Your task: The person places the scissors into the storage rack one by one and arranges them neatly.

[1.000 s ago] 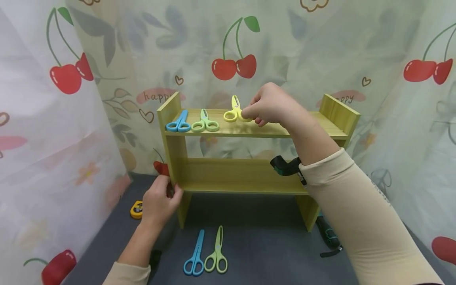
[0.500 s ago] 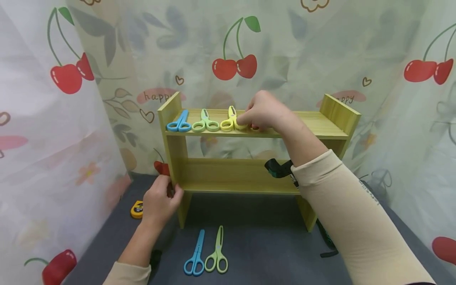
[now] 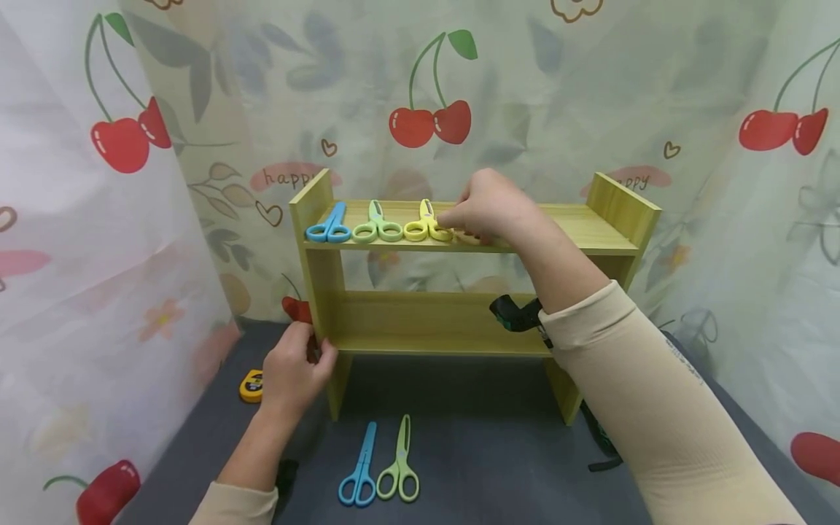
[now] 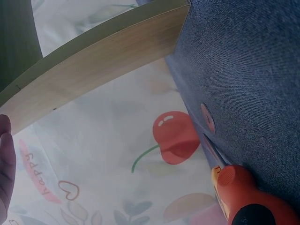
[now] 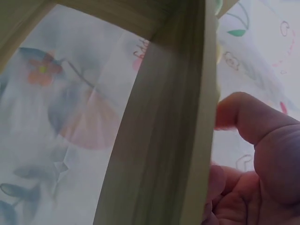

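Observation:
In the head view, my right hand is at the top shelf, its fingertips at the right handle loop of the yellow scissors. Those scissors lie on the shelf board, blades toward the back. In the right wrist view my thumb and curled fingers show beside the board's edge; the contact itself is hidden. Left of the yellow pair lie light green scissors and blue scissors. My left hand holds the left side panel of the wooden shelf low down, thumb at its front edge.
On the dark tabletop in front lie more blue scissors and green scissors. A yellow tape measure is left of the shelf. An orange-and-black handled tool lies near it. A patterned curtain surrounds the table.
My right hand has lowered the yellow scissors from above the shelf onto the board, slightly to the left. More of their right loop now shows. My left hand has stayed at the side panel.

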`<state>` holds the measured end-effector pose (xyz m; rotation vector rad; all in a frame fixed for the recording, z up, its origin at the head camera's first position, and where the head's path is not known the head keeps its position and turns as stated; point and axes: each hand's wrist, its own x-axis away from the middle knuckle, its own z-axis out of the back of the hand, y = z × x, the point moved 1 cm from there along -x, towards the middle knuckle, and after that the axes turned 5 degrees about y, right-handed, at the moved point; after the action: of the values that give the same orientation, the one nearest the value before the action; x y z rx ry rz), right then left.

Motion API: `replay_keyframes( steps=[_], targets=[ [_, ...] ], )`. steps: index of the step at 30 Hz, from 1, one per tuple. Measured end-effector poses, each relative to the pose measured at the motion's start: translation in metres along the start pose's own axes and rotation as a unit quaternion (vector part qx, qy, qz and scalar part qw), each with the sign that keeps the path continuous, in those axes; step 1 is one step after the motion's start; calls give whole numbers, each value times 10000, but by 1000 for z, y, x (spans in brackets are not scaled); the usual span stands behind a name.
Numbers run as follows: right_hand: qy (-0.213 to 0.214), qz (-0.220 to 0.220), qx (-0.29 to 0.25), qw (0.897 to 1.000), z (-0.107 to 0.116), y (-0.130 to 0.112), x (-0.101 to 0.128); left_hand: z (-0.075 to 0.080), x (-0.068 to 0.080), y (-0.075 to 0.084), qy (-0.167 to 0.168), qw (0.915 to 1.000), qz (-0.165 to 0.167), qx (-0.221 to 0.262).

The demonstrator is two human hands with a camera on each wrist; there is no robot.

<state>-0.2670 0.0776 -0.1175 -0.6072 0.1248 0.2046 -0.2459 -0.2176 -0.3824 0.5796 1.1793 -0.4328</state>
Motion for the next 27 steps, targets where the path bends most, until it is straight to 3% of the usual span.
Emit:
replay_keyframes(
  steps=[27],
  targets=[
    [987,688,-581,9910,8,11,78,-1,0,-1,15,10000,21,2]
  ],
)
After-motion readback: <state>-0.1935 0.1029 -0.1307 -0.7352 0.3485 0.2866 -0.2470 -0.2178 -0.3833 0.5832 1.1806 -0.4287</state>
